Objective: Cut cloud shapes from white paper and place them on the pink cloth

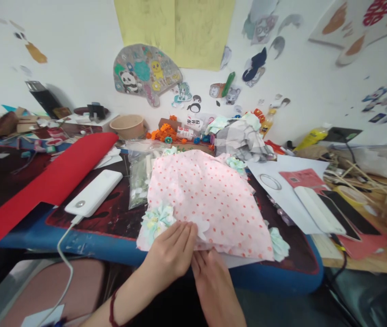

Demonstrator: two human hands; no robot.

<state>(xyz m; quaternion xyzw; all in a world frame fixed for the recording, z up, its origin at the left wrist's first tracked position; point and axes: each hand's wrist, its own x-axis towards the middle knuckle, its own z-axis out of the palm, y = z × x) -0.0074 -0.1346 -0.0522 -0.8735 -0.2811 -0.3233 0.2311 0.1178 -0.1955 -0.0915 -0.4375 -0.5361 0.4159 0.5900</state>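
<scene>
A pink fabric (214, 195) with red dots lies spread over the front of the table. Pale green fabric flowers (157, 220) sit at its corners. A white petal-shaped piece (198, 227) rests on the fabric near its front edge. My left hand (173, 250), with a dark red band on the wrist, has its fingers pressed together at this white piece. Just below, my right hand (212, 277) is closed at the fabric's front edge, its fingertips partly hidden by the cloth and the left hand.
A white power bank (93, 193) with a cable and a long red strip (67, 170) lie to the left. Behind the fabric are a clear plastic bag (137, 181), a tan bowl (127, 126) and orange yarn pieces (166, 133). Paper and phones (339, 213) lie right.
</scene>
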